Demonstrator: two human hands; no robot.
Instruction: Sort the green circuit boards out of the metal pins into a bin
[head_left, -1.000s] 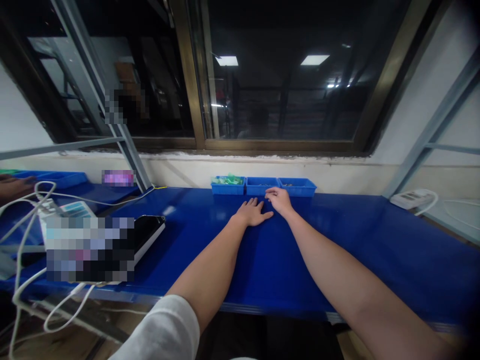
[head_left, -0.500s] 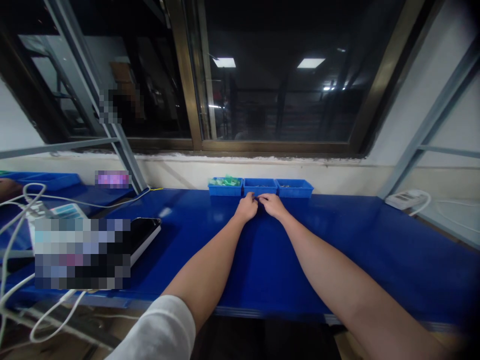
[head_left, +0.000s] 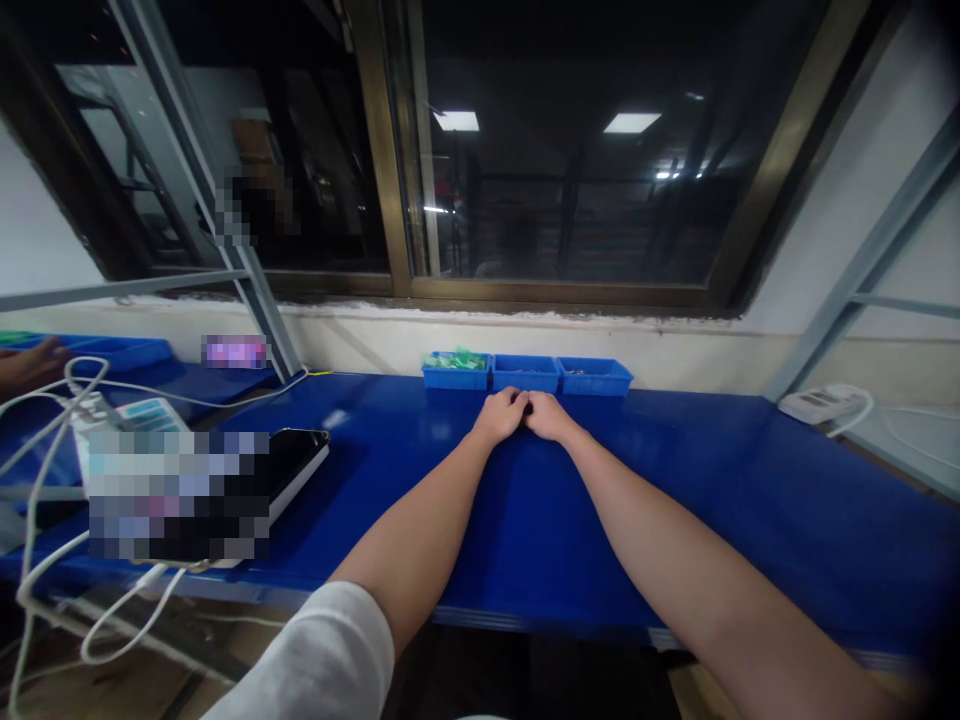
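My left hand point(head_left: 500, 416) and my right hand point(head_left: 546, 416) meet over the blue tabletop point(head_left: 540, 520), fingertips together and curled. Whatever lies between the fingers is too small and hidden to make out. Just beyond them stand three blue bins in a row against the wall. The left bin point(head_left: 456, 379) holds green and clear small packets point(head_left: 461, 359). In the middle bin point(head_left: 525, 374), directly behind my hands, are small pieces I cannot identify. The right bin point(head_left: 595, 378) has a few small bits inside.
A dark-topped device point(head_left: 296, 460), partly blurred out, sits at the left with white cables point(head_left: 97, 400) around it. Another person's hand point(head_left: 34, 365) shows at the far left beside more blue bins point(head_left: 120, 352). A white power strip point(head_left: 817, 402) lies at the right edge by a metal post.
My hands have come closer together, and their fingertips now meet. The other person's hand at the far left reaches further into view. The whole view has shifted slightly.
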